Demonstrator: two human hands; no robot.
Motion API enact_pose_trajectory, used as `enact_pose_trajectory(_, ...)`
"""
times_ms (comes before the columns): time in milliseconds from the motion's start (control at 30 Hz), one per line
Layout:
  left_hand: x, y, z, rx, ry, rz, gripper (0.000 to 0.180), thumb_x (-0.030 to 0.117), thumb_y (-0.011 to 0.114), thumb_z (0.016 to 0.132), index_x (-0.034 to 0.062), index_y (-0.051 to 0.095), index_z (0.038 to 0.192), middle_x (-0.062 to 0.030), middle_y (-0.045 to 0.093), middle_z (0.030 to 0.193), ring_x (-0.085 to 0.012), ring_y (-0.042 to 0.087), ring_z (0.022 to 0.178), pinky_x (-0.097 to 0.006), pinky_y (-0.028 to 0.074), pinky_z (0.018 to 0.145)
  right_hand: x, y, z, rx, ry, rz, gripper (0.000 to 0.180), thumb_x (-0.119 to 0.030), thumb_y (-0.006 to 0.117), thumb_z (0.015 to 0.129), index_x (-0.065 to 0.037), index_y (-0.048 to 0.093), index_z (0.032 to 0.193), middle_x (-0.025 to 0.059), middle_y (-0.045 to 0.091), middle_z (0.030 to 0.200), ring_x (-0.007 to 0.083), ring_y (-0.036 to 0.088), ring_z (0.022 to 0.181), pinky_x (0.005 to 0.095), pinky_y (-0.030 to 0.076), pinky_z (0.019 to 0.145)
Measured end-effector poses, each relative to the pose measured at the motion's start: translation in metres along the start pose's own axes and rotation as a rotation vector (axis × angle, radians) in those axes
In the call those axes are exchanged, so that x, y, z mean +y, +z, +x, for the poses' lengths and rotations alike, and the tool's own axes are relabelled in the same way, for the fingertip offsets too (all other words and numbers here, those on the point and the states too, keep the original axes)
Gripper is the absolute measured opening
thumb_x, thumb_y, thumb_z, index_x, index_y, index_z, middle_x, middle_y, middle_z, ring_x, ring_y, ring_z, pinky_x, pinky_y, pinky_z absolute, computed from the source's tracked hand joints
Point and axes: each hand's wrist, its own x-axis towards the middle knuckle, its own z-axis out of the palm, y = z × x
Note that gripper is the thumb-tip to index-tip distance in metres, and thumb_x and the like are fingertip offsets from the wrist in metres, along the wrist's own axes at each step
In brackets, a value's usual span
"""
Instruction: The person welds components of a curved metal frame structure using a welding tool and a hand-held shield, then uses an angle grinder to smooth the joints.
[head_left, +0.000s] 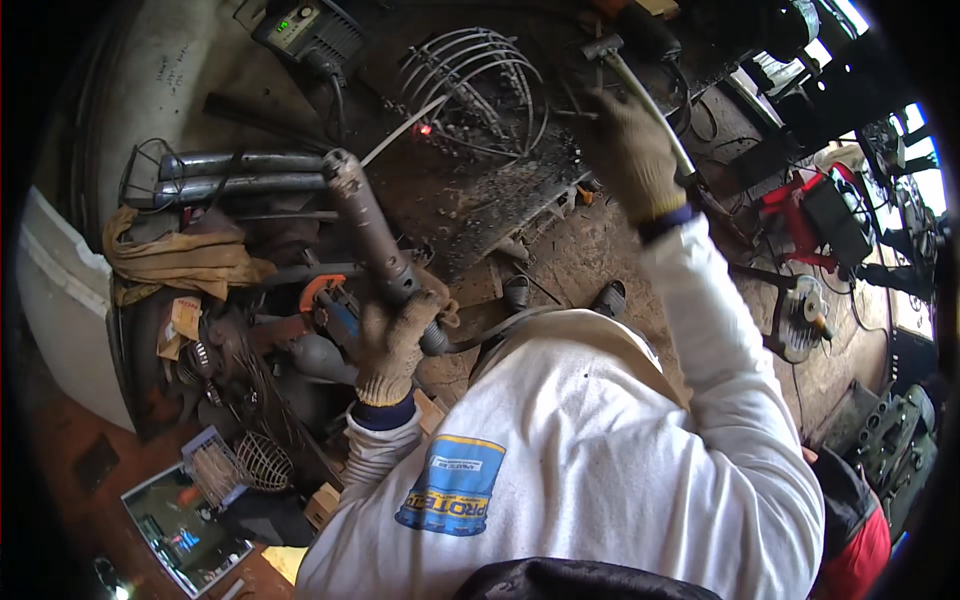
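My gloved left hand (393, 345) is wrapped round the handle of a thick brown electrode holder (368, 222), its far end tilted up and away. From near that end a pale welding rod (402, 132) reaches toward a cage of bent metal bars (478, 85) on the dark workbench (400, 215). A small red glow shows beside the cage. My gloved right hand (632, 155) is out to the right of the cage, fingers curled and blurred. A thin dark piece juts from its fingertips, too smeared to name. Right beside this hand runs a long-handled hammer (645, 98).
A welding machine (308, 32) stands at the far left. Metal tubes (240, 178), a tan cloth (185, 255) and an orange-guarded grinder (325, 298) lie on the left. To the right are red equipment (800, 215) and a machine on the floor (800, 318). A cable runs before my waist.
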Motion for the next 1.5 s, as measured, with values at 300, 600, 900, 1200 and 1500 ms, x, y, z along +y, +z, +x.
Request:
enact_pose_trajectory(300, -0.002, 0.200, 0.054, -0.134, 0.234, 0.206, 0.036, 0.028, 0.076, 0.093, -0.0001, 0.061, 0.109, -0.0071, 0.070, 0.093, -0.0174, 0.068, 0.084, -0.031, 0.057, 0.074, 0.018, -0.075, -0.134, -0.286, -0.158, 0.742, 0.078, -0.039, 0.070, 0.092, -0.004, 0.037, 0.152, 0.0272, 0.065, 0.119, 0.0433, 0.067, 0.108, 0.0473, 0.055, 0.091)
enact_pose_trajectory(600, -0.025, 0.317, 0.098, -0.489, 0.921, 0.444, 0.053, 0.029, 0.078, 0.087, 0.0018, 0.053, 0.126, -0.0162, 0.068, 0.102, -0.0283, 0.071, 0.082, -0.037, 0.059, 0.076, 0.081, -0.102, -0.138, 0.494, 0.259, 1.287, 0.065, -0.017, 0.064, 0.095, -0.008, 0.035, 0.153, 0.0150, 0.066, 0.117, 0.0256, 0.071, 0.092, 0.0352, 0.059, 0.076)
enact_pose_trajectory(900, -0.031, 0.231, 0.106, -0.932, 0.691, 0.518, 0.047, 0.021, 0.067, 0.098, -0.0018, 0.056, 0.138, -0.0185, 0.063, 0.134, -0.0281, 0.063, 0.122, -0.036, 0.053, 0.102, 0.185, -0.191, -0.052, 0.841, 0.372, 0.322, 0.047, -0.027, 0.064, 0.094, -0.002, 0.053, 0.132, 0.0129, 0.067, 0.096, 0.0232, 0.067, 0.084, 0.0383, 0.055, 0.073)
enact_pose_trajectory(1200, -0.066, 0.161, 0.113, -0.557, 0.253, 0.584, 0.038, 0.013, 0.061, 0.099, 0.0006, 0.060, 0.134, -0.0137, 0.069, 0.124, -0.0220, 0.066, 0.114, -0.034, 0.052, 0.098, 0.265, -0.219, 0.105, 0.970, 0.486, 0.061, 0.054, -0.039, 0.067, 0.091, -0.003, 0.055, 0.130, 0.0217, 0.067, 0.120, 0.0437, 0.063, 0.115, 0.0502, 0.049, 0.097)
enact_pose_trajectory(1500, -0.083, 0.175, 0.104, -0.176, 0.119, 0.617, 0.030, 0.013, 0.062, 0.097, 0.0029, 0.066, 0.125, -0.0100, 0.072, 0.116, -0.0198, 0.067, 0.108, -0.032, 0.052, 0.096, 0.304, -0.172, 0.155, 0.813, 0.567, -0.023, 0.054, -0.049, 0.064, 0.090, -0.002, 0.067, 0.116, 0.0265, 0.066, 0.114, 0.0428, 0.064, 0.110, 0.0517, 0.050, 0.094)
